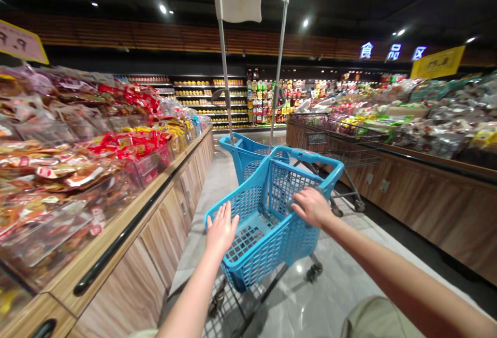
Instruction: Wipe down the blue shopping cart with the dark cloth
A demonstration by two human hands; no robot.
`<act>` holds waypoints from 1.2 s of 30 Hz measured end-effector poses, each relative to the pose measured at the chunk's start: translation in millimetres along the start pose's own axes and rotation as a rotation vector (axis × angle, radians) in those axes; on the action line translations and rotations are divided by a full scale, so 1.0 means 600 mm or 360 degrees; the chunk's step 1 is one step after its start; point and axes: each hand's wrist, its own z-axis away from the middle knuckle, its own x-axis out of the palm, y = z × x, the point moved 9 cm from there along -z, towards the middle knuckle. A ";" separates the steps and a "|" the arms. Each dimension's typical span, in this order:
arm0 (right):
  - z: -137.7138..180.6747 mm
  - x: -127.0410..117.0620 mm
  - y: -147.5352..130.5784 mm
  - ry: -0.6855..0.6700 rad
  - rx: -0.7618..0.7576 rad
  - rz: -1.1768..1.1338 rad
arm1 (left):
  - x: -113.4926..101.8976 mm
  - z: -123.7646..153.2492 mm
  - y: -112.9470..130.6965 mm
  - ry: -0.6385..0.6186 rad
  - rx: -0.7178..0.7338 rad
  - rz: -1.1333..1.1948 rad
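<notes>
A blue plastic shopping cart (248,270) with lattice walls stands tilted across the aisle in front of me. Its basket floor shows through the near opening. My left hand (222,229) lies over the basket's left side near the rim, fingers stretched and spread, gripping nothing. On the opposite side, my right hand (312,206) is bent over the right rim, with the fingers curled toward the inside. Its palm's contact with the rim is hidden. Just beyond stands a second blue cart (243,164). Two poles rise from the carts, bearing a white flag-shaped panel (240,4) and another cut off above.
Wooden display counters with packaged food (77,167) line the left, with a black rail (120,237) along the edge. A dark wire cart (334,138) stands by the right-hand counter (411,198). Stocked shelves (212,102) span the back. Grey tiled floor (330,276) runs between the counters.
</notes>
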 end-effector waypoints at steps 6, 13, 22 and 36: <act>0.017 0.024 -0.216 0.0114 0.0033 -0.0451 | 0.002 -0.002 -0.001 0.0037 0.0025 -0.0021; 0.015 0.048 -0.276 -0.0021 -0.0341 -0.0378 | -0.011 0.007 -0.019 -0.0012 0.0024 0.0063; -0.009 -0.008 0.074 -0.0129 -0.0429 0.0176 | -0.008 0.010 -0.040 -0.0019 0.0041 0.0155; -0.009 -0.023 0.155 0.0289 0.0237 0.0323 | -0.016 -0.031 -0.035 0.0089 0.0134 0.0254</act>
